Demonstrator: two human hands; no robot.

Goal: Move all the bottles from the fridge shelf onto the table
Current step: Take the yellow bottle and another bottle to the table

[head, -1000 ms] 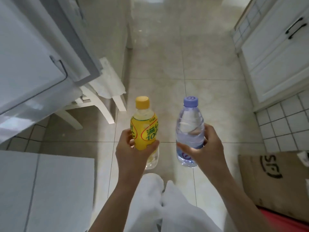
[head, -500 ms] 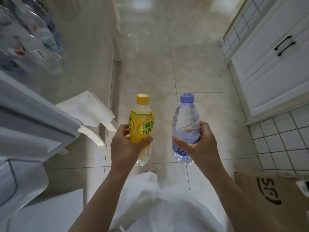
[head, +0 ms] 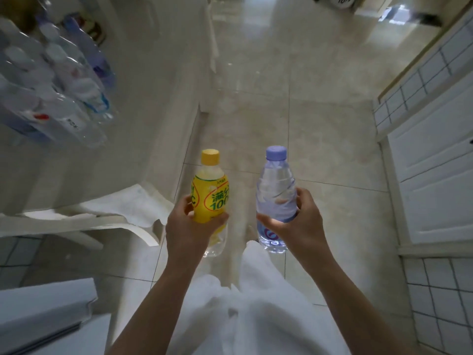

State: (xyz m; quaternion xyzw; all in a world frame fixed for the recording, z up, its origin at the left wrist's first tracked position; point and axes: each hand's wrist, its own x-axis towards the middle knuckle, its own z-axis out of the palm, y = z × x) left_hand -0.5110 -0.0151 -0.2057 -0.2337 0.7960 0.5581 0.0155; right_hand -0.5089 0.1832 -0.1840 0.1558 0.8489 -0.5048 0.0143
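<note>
Left hand fingers wrapped around yellow-labelled, yellow-capped plastic drink bottle; right hand fingers wrapped around clear purple-capped water bottle beside it, water inside.

The floor is laid with glossy beige tiles; light is reflected on it toward the far end; a white cabinet is seen at the right edge, bordered by white wall tiles with dark grout; a white chair is set at the left, against a pale wall.
</note>
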